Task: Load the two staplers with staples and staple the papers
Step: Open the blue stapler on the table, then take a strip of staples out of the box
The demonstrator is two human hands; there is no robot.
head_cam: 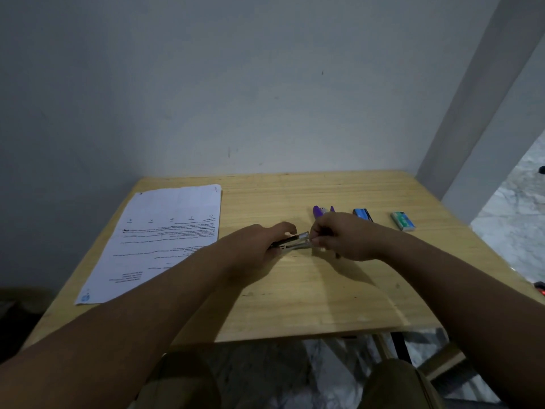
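Gripping the black stapler [290, 242] mid-table, the left hand [259, 246] curls round its rear end while the right hand [339, 236] pinches at its metal front. Its long axis runs left-right, nose pointing right, toward the purple stapler [320, 211]. Papers [159, 240] lie far left.

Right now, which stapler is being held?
The black stapler, gripped by the left hand; the purple stapler lies untouched farther back.
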